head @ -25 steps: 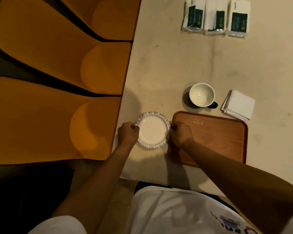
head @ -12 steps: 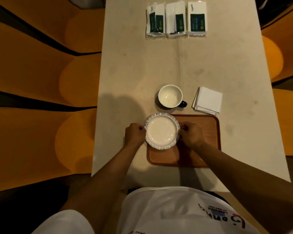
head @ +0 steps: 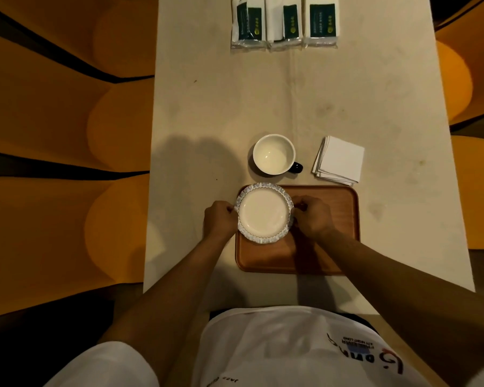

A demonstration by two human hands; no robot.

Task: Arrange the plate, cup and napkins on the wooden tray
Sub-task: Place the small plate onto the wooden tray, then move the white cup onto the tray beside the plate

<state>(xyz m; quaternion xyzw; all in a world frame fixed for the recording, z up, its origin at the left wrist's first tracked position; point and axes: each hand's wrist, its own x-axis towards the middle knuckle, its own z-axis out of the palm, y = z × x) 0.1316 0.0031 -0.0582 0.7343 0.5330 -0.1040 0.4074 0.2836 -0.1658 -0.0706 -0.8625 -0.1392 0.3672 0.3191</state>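
Note:
A small white plate (head: 264, 213) with a patterned blue rim sits over the far left corner of the wooden tray (head: 330, 219). My left hand (head: 219, 219) grips its left rim and my right hand (head: 312, 216) grips its right rim. Whether the plate rests on the tray or hovers just above it I cannot tell. Just beyond the tray, on the table, stands a white cup (head: 273, 154) with a dark handle pointing right. A stack of folded white napkins (head: 340, 160) lies to the cup's right, off the tray.
Three wrapped tissue packs (head: 284, 22) lie in a row at the far end of the narrow cream table (head: 207, 113). Orange seats (head: 68, 135) flank the table on the left, and more on the right (head: 458, 79). My white shirt fills the bottom.
Both hands have carried the plate from the table left of the tray rightward onto the tray's far left corner. The camera view has also shifted to centre the table.

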